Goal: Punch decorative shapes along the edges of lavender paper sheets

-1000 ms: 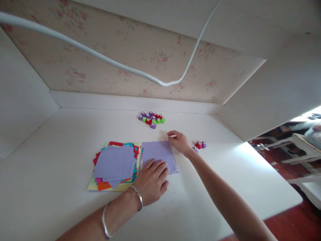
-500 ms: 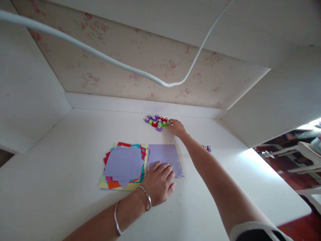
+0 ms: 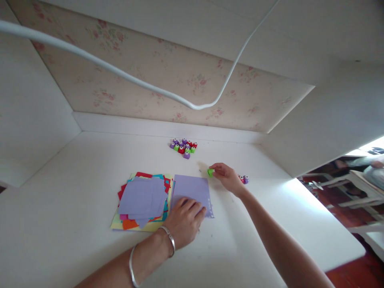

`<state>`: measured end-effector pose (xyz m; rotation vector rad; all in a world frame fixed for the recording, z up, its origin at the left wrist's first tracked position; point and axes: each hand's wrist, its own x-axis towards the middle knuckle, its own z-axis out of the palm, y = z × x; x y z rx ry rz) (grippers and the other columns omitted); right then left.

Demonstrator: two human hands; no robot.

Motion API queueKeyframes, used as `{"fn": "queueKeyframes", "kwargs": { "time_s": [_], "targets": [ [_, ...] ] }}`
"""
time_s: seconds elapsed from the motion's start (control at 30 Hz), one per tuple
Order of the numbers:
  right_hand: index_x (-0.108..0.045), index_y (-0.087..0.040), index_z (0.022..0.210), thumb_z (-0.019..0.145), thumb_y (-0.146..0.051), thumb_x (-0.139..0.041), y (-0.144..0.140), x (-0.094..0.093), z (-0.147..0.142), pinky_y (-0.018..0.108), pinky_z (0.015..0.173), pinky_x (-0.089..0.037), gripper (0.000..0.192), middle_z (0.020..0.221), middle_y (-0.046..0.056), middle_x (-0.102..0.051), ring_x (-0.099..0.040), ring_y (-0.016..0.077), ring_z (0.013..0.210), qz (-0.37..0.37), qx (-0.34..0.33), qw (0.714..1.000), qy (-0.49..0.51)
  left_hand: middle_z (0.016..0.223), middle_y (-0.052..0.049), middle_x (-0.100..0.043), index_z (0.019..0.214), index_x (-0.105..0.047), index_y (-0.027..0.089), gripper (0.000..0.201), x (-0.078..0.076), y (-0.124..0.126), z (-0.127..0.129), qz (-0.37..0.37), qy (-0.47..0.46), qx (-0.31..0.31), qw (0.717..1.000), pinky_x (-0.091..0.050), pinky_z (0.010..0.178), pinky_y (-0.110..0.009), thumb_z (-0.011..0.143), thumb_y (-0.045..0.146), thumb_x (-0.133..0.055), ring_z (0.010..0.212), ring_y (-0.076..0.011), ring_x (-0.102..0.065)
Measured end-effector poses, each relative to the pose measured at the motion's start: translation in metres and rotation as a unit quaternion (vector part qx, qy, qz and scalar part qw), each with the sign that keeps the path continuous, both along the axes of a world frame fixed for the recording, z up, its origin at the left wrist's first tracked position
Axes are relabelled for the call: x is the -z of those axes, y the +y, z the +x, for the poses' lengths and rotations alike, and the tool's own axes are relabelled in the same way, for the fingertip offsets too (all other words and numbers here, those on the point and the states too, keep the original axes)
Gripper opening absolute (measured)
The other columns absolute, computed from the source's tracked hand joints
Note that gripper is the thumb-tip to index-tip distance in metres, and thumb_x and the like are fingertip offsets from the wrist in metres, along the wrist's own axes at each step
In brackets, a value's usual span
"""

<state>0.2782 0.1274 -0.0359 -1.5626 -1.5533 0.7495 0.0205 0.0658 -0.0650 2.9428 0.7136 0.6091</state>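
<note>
My left hand (image 3: 185, 221) lies flat on the near edge of a single lilac paper sheet (image 3: 192, 189) on the white table (image 3: 75, 180). Just past the sheet's far right corner, my right hand (image 3: 228, 177) pinches a small green punch (image 3: 210, 172) in its fingertips. A cluster of several small purple, red and green punches (image 3: 183, 147) sits farther back near the wall. Left of the lilac sheet lies a stack of coloured paper squares (image 3: 142, 199) with lilac ones on top.
Two more small punches, red and purple (image 3: 244, 179), lie just right of my right hand. A white cable (image 3: 198, 106) hangs across the upper view. White panels wall in the table left, back and right. Beyond the right edge stands white furniture (image 3: 357, 182) over a red floor.
My right hand reached back to the punch cluster, took a green punch, and has come forward with it to the sheet's far right corner. My left hand stayed on the sheet.
</note>
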Motion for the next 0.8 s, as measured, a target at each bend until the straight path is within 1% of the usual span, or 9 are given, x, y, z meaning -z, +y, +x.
{"fn": "queueKeyframes", "kwargs": {
  "time_s": [0.07,0.13,0.2,0.27,0.33,0.4,0.5,0.67,0.8],
  "targets": [
    [-0.065,-0.022,0.102,0.077,-0.032,-0.067,-0.026,0.003,0.001,0.037,0.087,-0.053,0.027,0.105,0.008,-0.073,-0.069,0.0215,0.099,0.009,-0.004,0.995,0.097,0.112,-0.007,-0.062,0.125,-0.056,0.021,0.031,0.001,-0.001,0.0,0.022,-0.006,0.007,1.0,-0.04,0.099,-0.039,0.095,0.024,-0.05,0.109,-0.0202,-0.054],
    [-0.066,-0.023,0.104,0.077,-0.033,-0.07,-0.047,0.008,0.001,0.04,0.088,-0.054,0.029,0.106,0.008,-0.073,-0.068,0.023,0.101,0.009,0.007,0.991,0.136,0.109,-0.005,-0.062,0.127,-0.056,0.026,0.032,0.001,-0.002,0.0,0.044,-0.012,0.012,0.999,-0.039,0.1,-0.041,0.096,0.021,-0.047,0.107,-0.0199,-0.054],
    [-0.068,-0.023,0.103,0.078,-0.034,-0.07,-0.062,0.015,-0.001,0.041,0.091,-0.053,0.027,0.106,0.008,-0.073,-0.068,0.0237,0.102,0.018,0.023,0.992,0.126,0.108,-0.002,-0.062,0.128,-0.055,0.033,0.035,0.0,-0.004,0.0,0.064,-0.015,0.016,0.998,-0.039,0.1,-0.043,0.097,0.02,-0.046,0.106,-0.02,-0.055],
    [-0.07,-0.024,0.105,0.082,-0.034,-0.067,-0.07,0.023,-0.004,0.041,0.092,-0.053,0.026,0.108,0.009,-0.072,-0.067,0.0234,0.102,0.034,0.031,0.994,0.101,0.114,-0.001,-0.061,0.131,-0.052,0.038,0.038,-0.002,-0.006,0.0,0.08,-0.011,0.021,0.997,-0.039,0.1,-0.046,0.097,0.022,-0.047,0.106,-0.0209,-0.054],
    [-0.068,-0.024,0.112,0.085,-0.033,-0.065,-0.073,0.029,-0.006,0.041,0.093,-0.054,0.029,0.114,0.009,-0.07,-0.067,0.0229,0.103,0.048,0.026,0.995,0.087,0.122,-0.001,-0.059,0.131,-0.053,0.037,0.037,-0.003,-0.007,0.001,0.089,-0.001,0.027,0.996,-0.038,0.101,-0.047,0.097,0.024,-0.048,0.109,-0.0219,-0.053],
    [-0.066,-0.025,0.118,0.087,-0.032,-0.064,-0.074,0.034,-0.006,0.04,0.093,-0.054,0.032,0.119,0.009,-0.067,-0.066,0.023,0.105,0.059,0.014,0.995,0.081,0.126,-0.001,-0.059,0.125,-0.059,0.032,0.03,-0.003,-0.007,0.002,0.086,0.011,0.035,0.996,-0.037,0.102,-0.045,0.097,0.025,-0.047,0.113,-0.0216,-0.052],
    [-0.069,-0.025,0.114,0.089,-0.03,-0.063,-0.075,0.036,-0.005,0.04,0.094,-0.055,0.026,0.116,0.009,-0.069,-0.066,0.0239,0.105,0.069,0.001,0.997,0.045,0.129,-0.001,-0.059,0.122,-0.061,0.025,0.028,-0.001,-0.003,0.005,0.066,0.013,0.045,0.997,-0.035,0.106,-0.041,0.098,0.024,-0.046,0.117,-0.0194,-0.051],
    [-0.071,-0.026,0.11,0.091,-0.028,-0.06,-0.078,0.032,-0.007,0.04,0.092,-0.054,0.022,0.111,0.007,-0.073,-0.069,0.0236,0.101,0.104,0.018,0.993,-0.057,0.14,0.003,-0.054,0.134,-0.054,0.025,0.036,0.003,0.005,0.006,0.036,-0.006,0.027,0.999,-0.027,0.115,-0.041,0.1,0.029,-0.044,0.129,-0.0181,-0.046],
    [-0.071,-0.027,0.109,0.092,-0.029,-0.06,-0.077,0.032,-0.009,0.037,0.091,-0.055,0.02,0.108,0.005,-0.075,-0.07,0.0221,0.099,0.102,0.037,0.991,-0.072,0.144,0.006,-0.051,0.136,-0.053,0.025,0.037,-0.002,0.006,0.006,0.026,0.003,0.022,0.999,-0.021,0.118,-0.04,0.102,0.033,-0.04,0.132,-0.0172,-0.044]
  ]
}}
